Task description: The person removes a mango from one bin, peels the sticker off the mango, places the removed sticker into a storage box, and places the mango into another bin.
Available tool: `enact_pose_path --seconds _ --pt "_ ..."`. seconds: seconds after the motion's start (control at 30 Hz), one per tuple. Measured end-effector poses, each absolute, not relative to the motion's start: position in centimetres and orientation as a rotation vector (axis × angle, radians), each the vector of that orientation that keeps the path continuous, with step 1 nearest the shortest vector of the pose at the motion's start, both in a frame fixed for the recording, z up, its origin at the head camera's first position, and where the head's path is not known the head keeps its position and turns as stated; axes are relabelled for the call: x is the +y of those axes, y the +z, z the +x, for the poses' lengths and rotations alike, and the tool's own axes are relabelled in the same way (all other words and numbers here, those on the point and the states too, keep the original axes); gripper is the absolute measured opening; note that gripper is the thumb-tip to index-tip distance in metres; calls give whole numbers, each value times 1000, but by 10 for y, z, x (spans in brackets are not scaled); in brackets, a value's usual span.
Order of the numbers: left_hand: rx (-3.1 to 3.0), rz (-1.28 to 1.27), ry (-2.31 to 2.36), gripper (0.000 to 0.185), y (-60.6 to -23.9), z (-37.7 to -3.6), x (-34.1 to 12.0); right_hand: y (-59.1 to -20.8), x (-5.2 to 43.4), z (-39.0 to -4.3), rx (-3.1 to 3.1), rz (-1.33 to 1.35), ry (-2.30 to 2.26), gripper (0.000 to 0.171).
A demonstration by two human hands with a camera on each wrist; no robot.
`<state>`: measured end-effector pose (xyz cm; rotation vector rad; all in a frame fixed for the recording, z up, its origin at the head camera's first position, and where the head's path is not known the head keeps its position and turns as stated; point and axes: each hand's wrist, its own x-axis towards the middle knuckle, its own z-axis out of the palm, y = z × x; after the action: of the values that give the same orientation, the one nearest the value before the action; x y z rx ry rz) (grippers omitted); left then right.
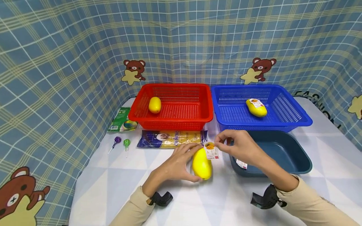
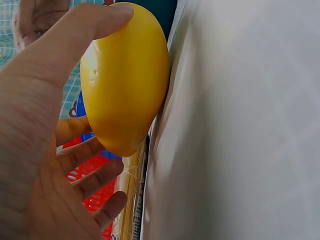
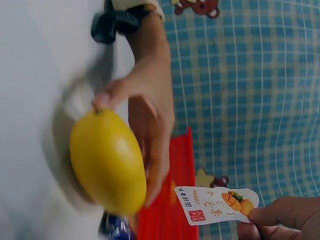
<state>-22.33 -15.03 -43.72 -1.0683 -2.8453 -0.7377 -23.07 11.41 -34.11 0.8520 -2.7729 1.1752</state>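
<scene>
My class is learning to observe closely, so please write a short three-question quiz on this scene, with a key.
1. What do the left hand and the right hand each hold?
2. True or false: the mango in the blue basket has a printed label on it; the mango meant is the basketed mango.
3. What colour is the lollipop nearer the long packet?
a) purple
b) green
c) red

Key
1. The left holds a yellow mango; the right pinches a small label.
2. True.
3. b
</scene>
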Motion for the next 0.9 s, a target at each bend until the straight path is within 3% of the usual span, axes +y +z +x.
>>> enact_pose_path --seconds 0.43,0.9 --pt "-2815 -1088 -805 108 -440 -225 -151 -342 206 -242 -2946 470 1029 12" --pt "-2818 -1086 -843 108 -442 -225 -150 -382 242 -252 -3060 442 1019 8"
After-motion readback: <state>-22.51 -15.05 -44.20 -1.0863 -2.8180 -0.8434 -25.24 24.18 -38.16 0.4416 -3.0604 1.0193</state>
